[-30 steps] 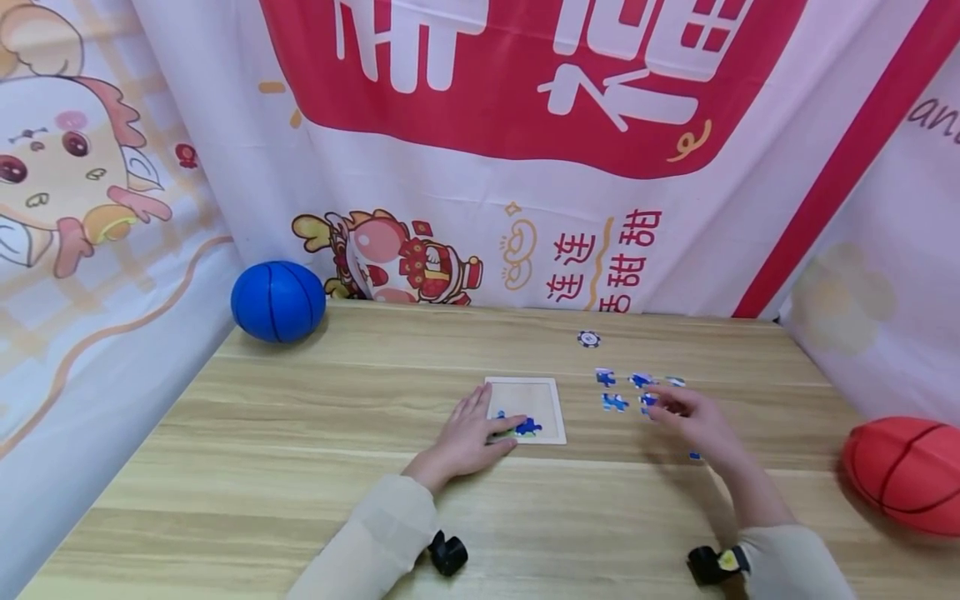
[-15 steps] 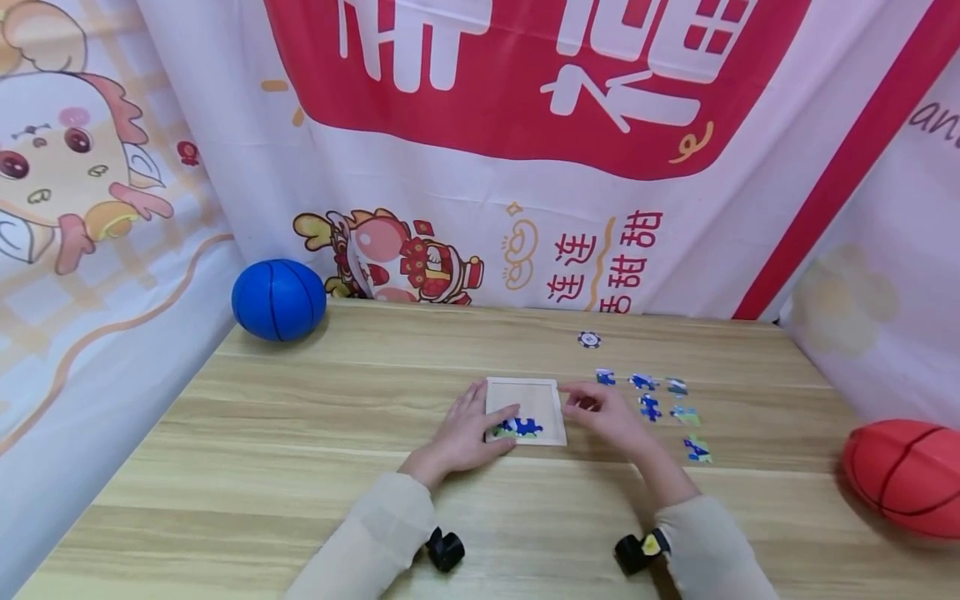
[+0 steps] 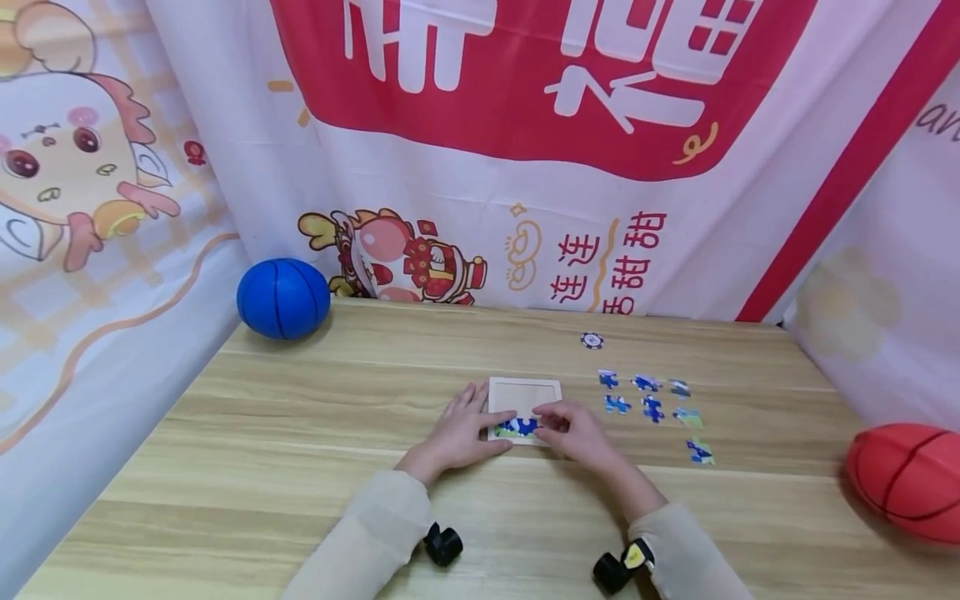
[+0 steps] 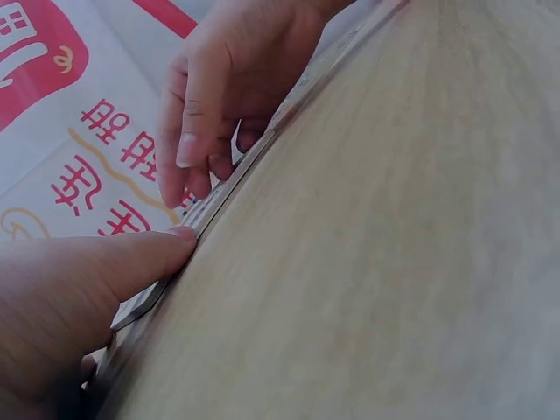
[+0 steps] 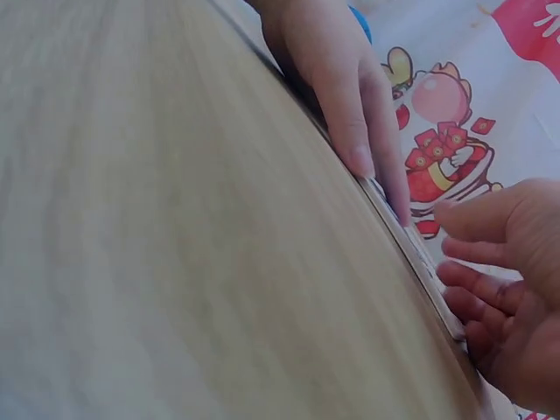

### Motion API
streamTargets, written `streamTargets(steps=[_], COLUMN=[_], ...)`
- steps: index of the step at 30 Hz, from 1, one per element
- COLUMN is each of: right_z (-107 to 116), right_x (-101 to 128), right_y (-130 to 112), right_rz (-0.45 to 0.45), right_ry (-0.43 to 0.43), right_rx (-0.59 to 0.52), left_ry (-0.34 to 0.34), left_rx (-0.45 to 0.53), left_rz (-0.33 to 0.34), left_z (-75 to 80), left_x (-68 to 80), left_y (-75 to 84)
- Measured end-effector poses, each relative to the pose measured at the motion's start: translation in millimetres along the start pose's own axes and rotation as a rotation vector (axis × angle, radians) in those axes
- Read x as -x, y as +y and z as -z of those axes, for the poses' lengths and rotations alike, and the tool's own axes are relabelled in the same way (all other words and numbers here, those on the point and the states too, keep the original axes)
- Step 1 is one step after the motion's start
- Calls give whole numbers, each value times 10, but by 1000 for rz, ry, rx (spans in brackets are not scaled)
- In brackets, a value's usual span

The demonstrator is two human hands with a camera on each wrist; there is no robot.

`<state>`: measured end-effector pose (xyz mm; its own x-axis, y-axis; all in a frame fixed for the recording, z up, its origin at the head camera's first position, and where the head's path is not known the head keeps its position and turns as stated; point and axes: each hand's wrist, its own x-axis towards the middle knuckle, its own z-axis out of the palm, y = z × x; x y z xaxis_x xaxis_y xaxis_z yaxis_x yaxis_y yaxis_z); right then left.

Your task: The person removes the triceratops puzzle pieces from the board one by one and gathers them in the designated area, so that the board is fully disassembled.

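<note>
Both hands meet over a wooden puzzle tray (image 3: 525, 389) mid-table. The left hand (image 3: 459, 433) presses flat on its left edge; the right hand (image 3: 573, 432) curls over the tray's near right corner, hiding whatever it pinches.

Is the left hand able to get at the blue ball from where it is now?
Probably yes. The left hand rests at the puzzle tray, and only bare table lies between it and the blue ball, though it looks a long stretch.
</note>
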<state>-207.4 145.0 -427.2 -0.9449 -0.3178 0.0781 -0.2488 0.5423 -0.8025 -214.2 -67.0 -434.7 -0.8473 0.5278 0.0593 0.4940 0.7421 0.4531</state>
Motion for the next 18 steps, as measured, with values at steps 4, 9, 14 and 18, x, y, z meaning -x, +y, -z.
streamTargets(steps=[4,9,14,18], right_z=[-46,-66,-65,-76], right_x=[1,9,10,9], right_y=[20,16,-4,-4], right_rz=[23,9,-3,-4], right_ry=[7,14,12,12], right_rx=[91,132,146,155], left_ry=[11,13,16,16], left_rx=[-4,-4,-6,-3], left_rz=[5,11,15,18], left_z=[-9,-8,-3,2], left_x=[-7,-8,-11,-9], left_y=[-2,5,9,11])
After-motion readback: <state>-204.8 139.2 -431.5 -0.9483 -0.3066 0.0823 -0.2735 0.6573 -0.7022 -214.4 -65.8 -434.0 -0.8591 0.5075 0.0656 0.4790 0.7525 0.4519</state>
